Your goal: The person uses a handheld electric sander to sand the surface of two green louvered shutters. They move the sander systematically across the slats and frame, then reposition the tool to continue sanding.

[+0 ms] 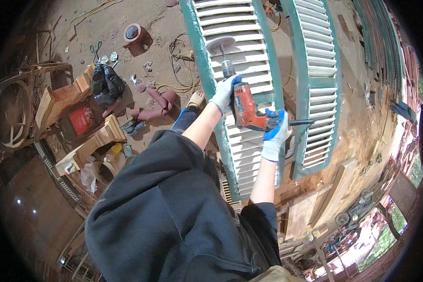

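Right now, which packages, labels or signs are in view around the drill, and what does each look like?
Red box: flat, rectangular, pale print, on the floor left among timber blocks.
Black plastic bag: crumpled, glossy, just above the red box.
Tape roll: round, reddish rim, on the floor at top.
No screens or signs seen.

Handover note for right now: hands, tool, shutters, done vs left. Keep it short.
Left hand, gloved, grips the front of the red drill behind the chuck. Right hand, gloved, holds the rear handle. Sanding disc rests on the slats of the near green-framed shutter. Second shutter lies alongside, untouched. Slats on both look pale; how far the sanding has got cannot be told.
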`<move>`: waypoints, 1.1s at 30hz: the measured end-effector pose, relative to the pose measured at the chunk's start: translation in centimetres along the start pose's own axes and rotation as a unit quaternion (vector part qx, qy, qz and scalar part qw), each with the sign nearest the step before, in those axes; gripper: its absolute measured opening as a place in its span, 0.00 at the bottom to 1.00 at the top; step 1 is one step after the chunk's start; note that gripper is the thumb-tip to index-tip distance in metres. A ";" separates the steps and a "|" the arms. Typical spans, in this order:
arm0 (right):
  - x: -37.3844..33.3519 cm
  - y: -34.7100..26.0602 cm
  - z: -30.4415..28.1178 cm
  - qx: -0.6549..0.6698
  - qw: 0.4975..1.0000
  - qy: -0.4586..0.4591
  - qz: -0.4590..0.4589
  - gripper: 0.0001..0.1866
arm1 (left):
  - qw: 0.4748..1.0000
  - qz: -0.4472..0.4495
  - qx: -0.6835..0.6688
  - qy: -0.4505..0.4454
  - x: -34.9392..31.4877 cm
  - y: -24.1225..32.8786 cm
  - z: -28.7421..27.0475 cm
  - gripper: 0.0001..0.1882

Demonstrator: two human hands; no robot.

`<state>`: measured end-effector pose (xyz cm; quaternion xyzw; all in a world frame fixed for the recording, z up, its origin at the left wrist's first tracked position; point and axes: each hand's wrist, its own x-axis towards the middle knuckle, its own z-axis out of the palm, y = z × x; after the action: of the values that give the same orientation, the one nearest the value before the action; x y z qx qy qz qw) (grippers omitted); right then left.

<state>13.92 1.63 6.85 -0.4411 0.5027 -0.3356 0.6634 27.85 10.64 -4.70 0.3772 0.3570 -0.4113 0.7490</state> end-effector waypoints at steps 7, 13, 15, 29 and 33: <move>-0.8 1.4 -1.1 0.067 0.996 -0.057 -0.022 0.05 | 0.993 0.050 -0.019 -0.106 -0.7 -0.2 -2.6 0.07; 1.9 -0.4 -2.7 0.041 0.997 -0.063 -0.014 0.06 | 0.997 0.054 0.004 -0.053 -2.3 -1.6 0.2 0.08; 3.2 -1.1 -2.5 0.025 1.000 0.000 -0.005 0.07 | 0.994 0.022 0.019 -0.101 -1.5 -1.6 2.5 0.10; 3.4 -0.4 -5.8 0.068 0.997 0.035 -0.014 0.06 | 0.989 0.085 0.055 -0.104 -1.1 -3.7 3.6 0.09; 2.7 -0.2 -5.8 0.099 0.995 -0.010 -0.009 0.06 | 0.994 0.087 0.054 -0.027 -2.2 -3.3 2.4 0.07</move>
<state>9.08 -2.32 5.40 -0.3810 0.4565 -0.3857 0.7055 24.59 8.05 -2.65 0.4354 0.2802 -0.3732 0.7698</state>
